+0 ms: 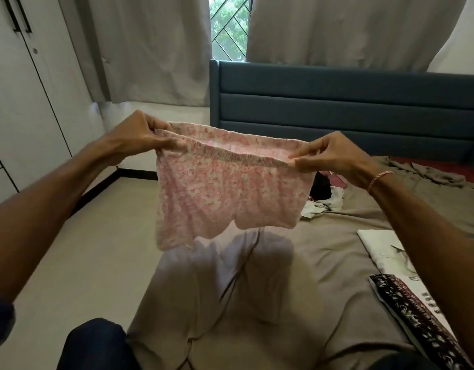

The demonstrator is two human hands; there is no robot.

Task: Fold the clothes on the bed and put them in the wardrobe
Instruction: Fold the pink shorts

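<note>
pink floral shorts (225, 188) held aloft over the bed (257, 303), waistband pulled taut, pinched at one end by left hand (139, 134), at the other by right hand (334, 156). folded garments (382, 252) on the right side of the bed.

Setting: home bedroom. Bed with rumpled taupe sheet (257, 303) and padded blue-grey fabric headboard (337, 108). White wardrobe doors with black handles (22, 89); beige cloth curtains (150, 49) flanking a lattice-grilled window (229, 28).

Pink braided bracelet (380, 180), dark blue trousers (94, 343)
</note>
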